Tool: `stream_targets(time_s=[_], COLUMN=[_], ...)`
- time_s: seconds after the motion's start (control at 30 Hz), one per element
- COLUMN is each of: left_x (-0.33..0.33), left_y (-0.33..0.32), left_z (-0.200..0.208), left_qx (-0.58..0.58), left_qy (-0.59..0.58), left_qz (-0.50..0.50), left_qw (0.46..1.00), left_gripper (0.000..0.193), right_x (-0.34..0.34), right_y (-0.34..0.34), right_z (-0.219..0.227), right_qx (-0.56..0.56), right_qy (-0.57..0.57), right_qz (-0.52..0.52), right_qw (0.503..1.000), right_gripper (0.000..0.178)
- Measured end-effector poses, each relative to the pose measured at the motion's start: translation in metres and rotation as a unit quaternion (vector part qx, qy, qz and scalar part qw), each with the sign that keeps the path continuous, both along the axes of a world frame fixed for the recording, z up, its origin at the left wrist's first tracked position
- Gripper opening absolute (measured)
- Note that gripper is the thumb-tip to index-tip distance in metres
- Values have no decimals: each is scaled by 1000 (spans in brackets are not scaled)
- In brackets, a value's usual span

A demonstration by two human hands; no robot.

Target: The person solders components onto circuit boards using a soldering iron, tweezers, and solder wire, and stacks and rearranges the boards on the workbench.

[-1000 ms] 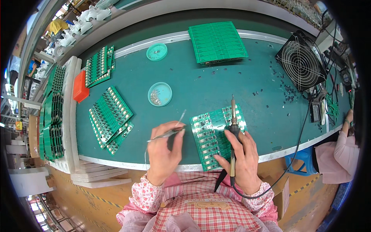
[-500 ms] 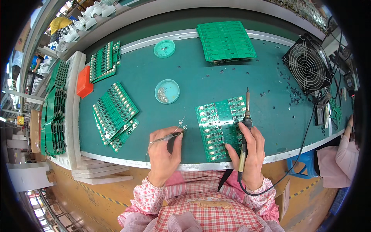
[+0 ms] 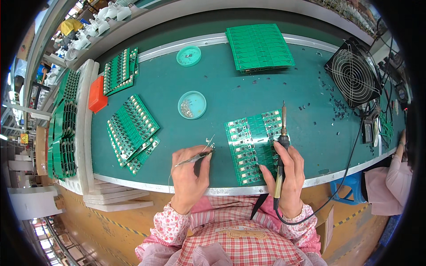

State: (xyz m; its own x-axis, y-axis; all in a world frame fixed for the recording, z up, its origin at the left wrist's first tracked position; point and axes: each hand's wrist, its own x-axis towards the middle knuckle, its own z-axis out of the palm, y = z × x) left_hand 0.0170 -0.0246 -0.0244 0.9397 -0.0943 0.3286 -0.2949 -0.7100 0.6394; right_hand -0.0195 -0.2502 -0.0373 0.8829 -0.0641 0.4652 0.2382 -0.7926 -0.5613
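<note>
My left hand is closed on slim metal tweezers, and a thin solder wire runs through the same fingers. Several tiny shiny parts lie just past the fingertips. On the right, my right hand grips a soldering iron, its bare tip pointing away from me over the table. Partly beneath that hand is a green circuit board panel with rows of white and dark components; my right thumb lies over it. The hand and iron hide part of its right side.
Ahead stand two round turquoise dishes of small parts. Populated board panels lie left, near a red box. A green board stack sits at the back, a black fan at the right. Loose black chips are scattered nearby.
My left hand has shifted very slightly to the right, and the wire end leans a little further right. The right hand, soldering iron and board look nearly unchanged.
</note>
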Motion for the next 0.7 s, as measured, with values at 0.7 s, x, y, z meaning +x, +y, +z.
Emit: stream_targets(time_s=[0.7], left_x=[1], left_y=[-1], left_z=[0], left_qx=[0], left_qy=[-8], left_qz=[-6], left_qw=[1000], left_gripper=[15], right_x=[0], right_y=[-2], right_z=[-2], right_qx=[15], right_qy=[-2], right_qz=[2], right_qw=[1000], right_gripper=[63])
